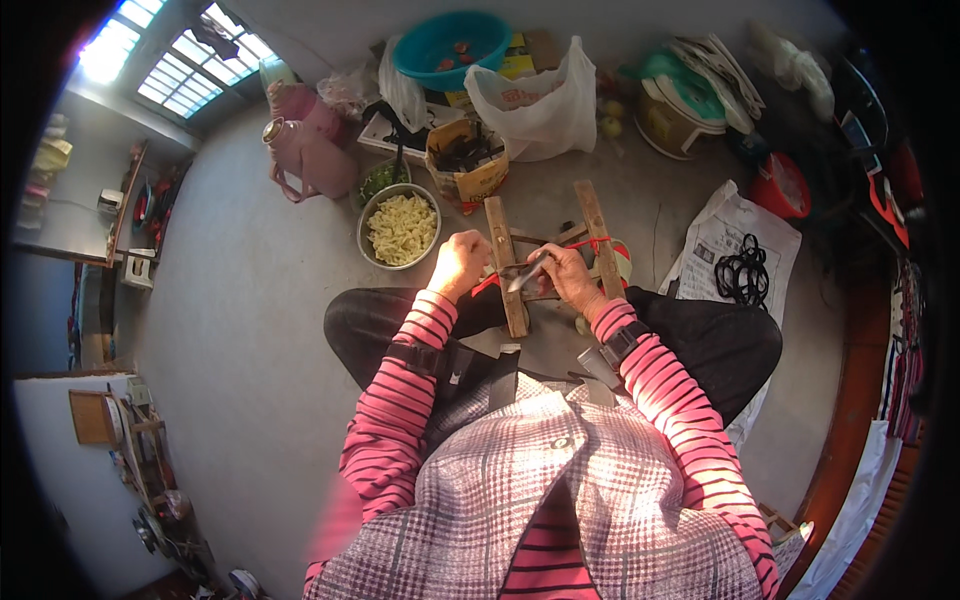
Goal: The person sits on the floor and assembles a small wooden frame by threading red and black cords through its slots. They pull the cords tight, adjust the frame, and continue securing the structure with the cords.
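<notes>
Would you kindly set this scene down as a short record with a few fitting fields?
Setting: a person sits on a grey floor, seen from above
Left hand: closed around the left bar of a wooden frame
Right hand: holds a metal blade between the frame's two bars
Frame: red cord tied on its right bar
Beside the left hand: metal bowl of pale yellow pieces
Farther off: white plastic bag, teal basin, pink flask
Right side: newspaper bearing black loops
</notes>
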Tool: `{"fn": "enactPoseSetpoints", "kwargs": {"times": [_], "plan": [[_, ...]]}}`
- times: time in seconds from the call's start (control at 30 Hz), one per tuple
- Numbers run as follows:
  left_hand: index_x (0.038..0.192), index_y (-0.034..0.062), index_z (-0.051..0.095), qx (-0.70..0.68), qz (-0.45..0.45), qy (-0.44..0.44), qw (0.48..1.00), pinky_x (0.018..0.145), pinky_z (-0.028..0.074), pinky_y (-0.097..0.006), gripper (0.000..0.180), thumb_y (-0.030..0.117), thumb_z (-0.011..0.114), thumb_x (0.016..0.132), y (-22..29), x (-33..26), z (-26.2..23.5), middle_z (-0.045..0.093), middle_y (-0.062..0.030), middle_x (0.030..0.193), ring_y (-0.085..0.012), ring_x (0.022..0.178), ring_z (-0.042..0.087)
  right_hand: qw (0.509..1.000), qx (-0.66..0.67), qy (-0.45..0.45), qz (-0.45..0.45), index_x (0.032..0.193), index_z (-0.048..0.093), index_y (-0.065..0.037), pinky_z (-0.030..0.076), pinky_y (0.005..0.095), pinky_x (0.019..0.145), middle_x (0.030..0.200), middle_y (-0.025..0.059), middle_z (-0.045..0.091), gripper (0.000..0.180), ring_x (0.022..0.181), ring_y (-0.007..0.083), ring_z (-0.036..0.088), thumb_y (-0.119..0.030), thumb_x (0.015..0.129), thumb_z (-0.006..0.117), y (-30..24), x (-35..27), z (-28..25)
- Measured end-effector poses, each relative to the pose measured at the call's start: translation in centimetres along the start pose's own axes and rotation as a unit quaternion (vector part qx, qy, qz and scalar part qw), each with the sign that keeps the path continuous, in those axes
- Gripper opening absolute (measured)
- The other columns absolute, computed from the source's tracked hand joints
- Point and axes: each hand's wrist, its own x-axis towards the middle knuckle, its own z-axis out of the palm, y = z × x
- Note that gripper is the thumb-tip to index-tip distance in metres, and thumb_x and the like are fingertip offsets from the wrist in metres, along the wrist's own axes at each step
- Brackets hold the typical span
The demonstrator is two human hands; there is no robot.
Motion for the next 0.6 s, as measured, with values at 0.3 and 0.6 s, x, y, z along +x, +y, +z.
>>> {"fn": "enactPoseSetpoints", "kwargs": {"times": [0.3, 0.6], "plan": [[0.099, 0.0057, 0.062, 0.268, 0.141, -0.014, 0.953, 0.08, 0.05, -0.045, 0.021, 0.01, 0.066, 0.078, -4.2, 0.2, 3.7, 0.06, -0.0161, 0.1, -0.039, 0.095, 0.06, 0.993, 0.096, 0.068, 0.024, 0.101, 0.065, 0.004, 0.057, 0.0272, 0.051, 0.076, 0.0042, 0.062, 0.033, 0.058, 0.0099, 0.059, -0.028, 0.099, 0.055, -2.5, -0.3, -0.9], [0.091, 0.006, 0.06, 0.333, 0.207, 0.01, 0.92, 0.076, 0.052, -0.048, 0.009, 0.01, 0.064, 0.084, -5.4, 1.2, 4.9, 0.059, -0.0124, 0.099, -0.039, 0.091, 0.061, 0.987, 0.078, 0.129, 0.054, 0.1, 0.063, 0.003, 0.057, 0.0289, 0.048, 0.077, 0.0077, 0.065, 0.029, 0.057, 0.0129, 0.061, -0.025, 0.098, 0.055, -2.4, -0.4, -5.3]]}}
